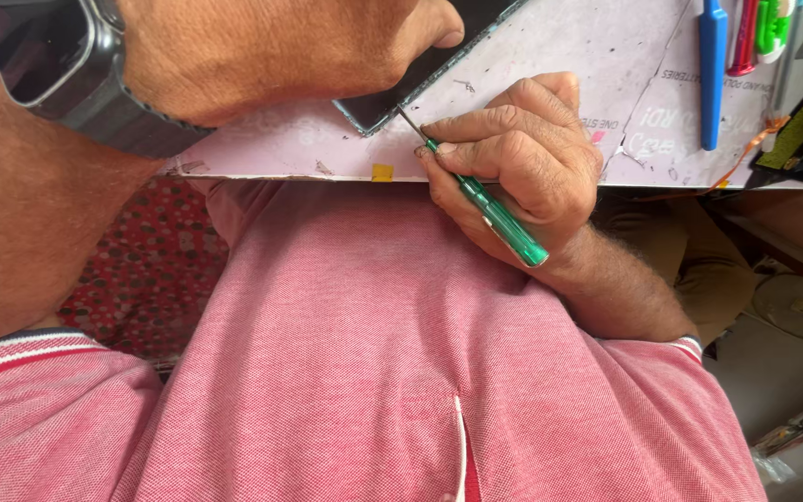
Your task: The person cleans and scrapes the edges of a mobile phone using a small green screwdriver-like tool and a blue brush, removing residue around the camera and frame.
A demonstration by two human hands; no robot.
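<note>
The right hand (513, 158) is closed around a green-handled screwdriver (494, 216), its metal tip set at the corner of a dark flat phone (392, 98) lying on the pale pink worktop (569, 56). The left hand (271, 51), smartwatch (58, 65) at the wrist, presses down on the phone with fingers curled over it. Coloured tools (736, 37) lie well apart on the worktop.

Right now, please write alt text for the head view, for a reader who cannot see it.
The right hand holds a green screwdriver with its tip at the corner of a dark phone, which the left hand presses on a pink mat.
</note>
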